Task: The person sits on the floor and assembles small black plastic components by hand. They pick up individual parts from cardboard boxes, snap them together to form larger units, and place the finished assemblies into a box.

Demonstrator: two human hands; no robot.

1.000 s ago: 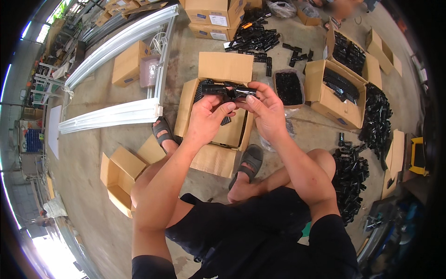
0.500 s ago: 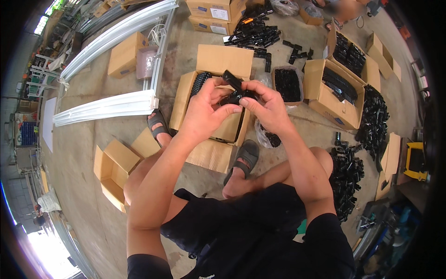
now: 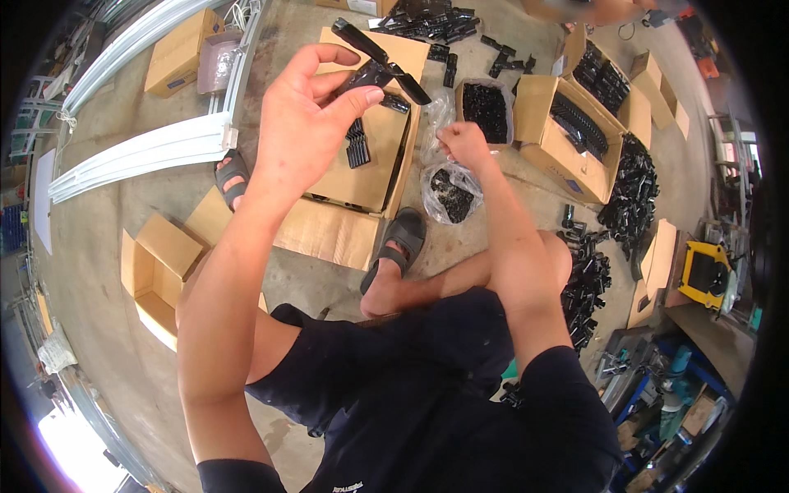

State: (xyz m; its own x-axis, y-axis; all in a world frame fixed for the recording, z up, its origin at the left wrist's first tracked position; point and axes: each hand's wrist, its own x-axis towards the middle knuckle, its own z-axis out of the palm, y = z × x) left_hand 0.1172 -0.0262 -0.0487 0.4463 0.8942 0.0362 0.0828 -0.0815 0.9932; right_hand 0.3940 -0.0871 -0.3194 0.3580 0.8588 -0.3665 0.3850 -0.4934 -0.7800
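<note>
My left hand (image 3: 300, 123) holds up a black T-shaped plastic fitting (image 3: 362, 43), gripped by its stem between thumb and fingers. Below it stands an open cardboard box (image 3: 329, 236) with a cardboard sheet (image 3: 380, 160) inside. A short row of black fittings (image 3: 357, 146) lies on that sheet. My right hand (image 3: 467, 145) is apart from the fitting, its fingertips pinched together over a clear plastic bag (image 3: 441, 111). Whether they hold anything is too small to tell. Just below the right hand, another clear bag (image 3: 452, 197) holds small black pieces.
A lined bin (image 3: 485, 113) of small black pieces stands beyond my right hand. Boxes of black fittings (image 3: 567, 152) stand farther right, with loose piles (image 3: 629, 193) beside them. White metal profiles (image 3: 148, 156) lie at the left, near an open cardboard box (image 3: 156, 275).
Both hands were together on the fitting. Now my left hand alone holds it, raised and turned; my right hand has let go and moved to the bags. The whole view has shifted.
</note>
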